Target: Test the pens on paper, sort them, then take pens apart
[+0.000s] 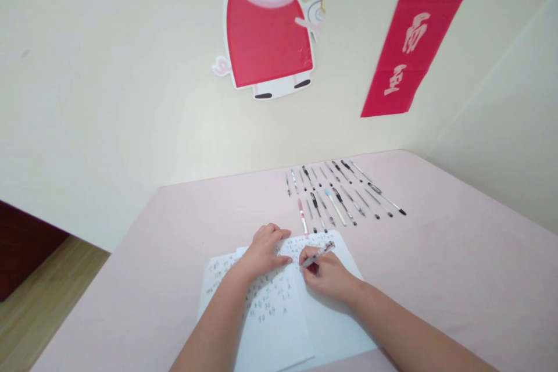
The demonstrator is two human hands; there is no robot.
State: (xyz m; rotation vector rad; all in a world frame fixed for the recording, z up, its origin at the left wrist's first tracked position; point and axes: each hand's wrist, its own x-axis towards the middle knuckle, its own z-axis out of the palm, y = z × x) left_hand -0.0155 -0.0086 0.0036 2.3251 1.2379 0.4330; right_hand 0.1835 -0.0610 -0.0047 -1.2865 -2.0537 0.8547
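My right hand [328, 275] is closed around a pen [320, 253] with its tip resting on white paper sheets [283, 325] covered in handwritten marks. My left hand [264, 250] lies on the top part of the sheets with its fingers curled loosely, pressing the paper down and holding nothing. The sheets lie on a pink table [457, 267] directly in front of me. Just beyond my hands a row of several pens [340, 192] is laid out side by side on the table.
The table meets a cream wall at the back and right. A cartoon pig cut-out [268, 29] and a red banner [418, 29] hang on the wall. Wooden floor [43, 296] shows past the table's left edge.
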